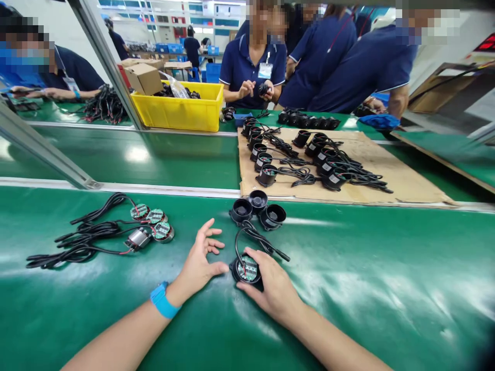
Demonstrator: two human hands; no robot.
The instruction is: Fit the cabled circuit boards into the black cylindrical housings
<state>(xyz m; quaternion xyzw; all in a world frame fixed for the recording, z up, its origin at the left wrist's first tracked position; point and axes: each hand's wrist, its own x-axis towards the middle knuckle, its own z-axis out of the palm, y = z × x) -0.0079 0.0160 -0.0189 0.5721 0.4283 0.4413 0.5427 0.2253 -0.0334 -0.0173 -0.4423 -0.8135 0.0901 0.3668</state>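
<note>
My right hand (273,283) grips a round black housing (234,268) from its right side, and a green circuit board (247,269) with a cable shows inside it. Left of the housing, my left hand (203,257) is raised with its fingers apart and holds nothing; its thumb tip is close to the housing's rim. The cable (257,234) from the board lies coiled just behind. Beyond it stand three open black housings (273,216) without boards. At the left, several motor parts with circuit boards (162,231) and black cables (83,242) lie on the green mat (185,330).
Across a metal rail (185,190), a cardboard sheet (371,149) carries several cabled black housings (266,175). A yellow bin (178,111) stands at the back left, beside a slanted metal post (112,62). A person (253,67) opposite handles a black part; other people stand nearby.
</note>
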